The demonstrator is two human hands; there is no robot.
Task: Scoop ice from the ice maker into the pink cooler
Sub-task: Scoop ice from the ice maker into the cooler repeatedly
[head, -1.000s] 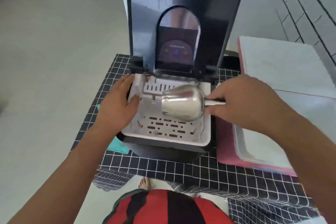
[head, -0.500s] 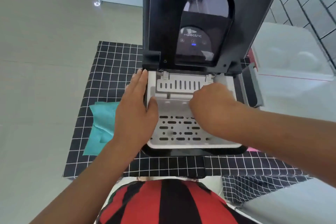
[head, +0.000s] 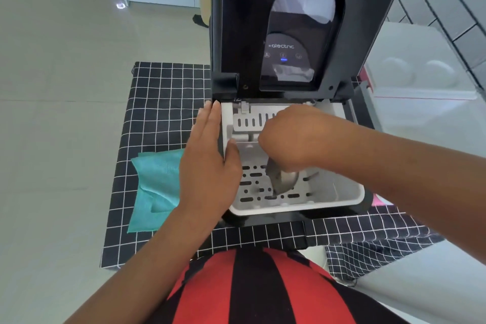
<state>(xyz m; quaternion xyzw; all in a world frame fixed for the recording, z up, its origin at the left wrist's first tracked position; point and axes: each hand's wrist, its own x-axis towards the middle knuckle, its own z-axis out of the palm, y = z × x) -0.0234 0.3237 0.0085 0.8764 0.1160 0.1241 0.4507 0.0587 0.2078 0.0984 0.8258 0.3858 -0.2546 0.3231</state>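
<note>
Ice maker (head: 286, 218) at frame center on checkered cloth (head: 163, 102), black lid (head: 236, 21) up at 12 o'clock w/ control panel (head: 282, 54) lit blue. White basket (head: 326, 194) inside, slotted floor visible; can't tell whether any ice lies in it.

L hand (head: 207, 163) at 9 o'clock of basket: fingers straight & together, flat along outer left wall of ice maker, thumb hooked over basket's left rim, touching it. Holds nothing.

R hand (head: 294, 139) over basket center, reaching in from 3 o'clock, fingers curled down around handle of metal scoop (head: 282, 179). Handle hidden by hand. Scoop bowl pointing down toward 6 o'clock, tip at or just above slotted floor; contact unclear, some blur.

Pink cooler (head: 378, 201) at 3 o'clock of ice maker, just beside it, mostly hidden behind R forearm; only pink sliver at 4 o'clock and red-pink edge at 2 o'clock. White cooler lid (head: 418, 79) raised at 2 o'clock.

Teal rag (head: 155, 187) at 9 o'clock on cloth, just beside L hand, partly under wrist.

Red/black striped shirt (head: 249, 289) at 6 o'clock.
</note>
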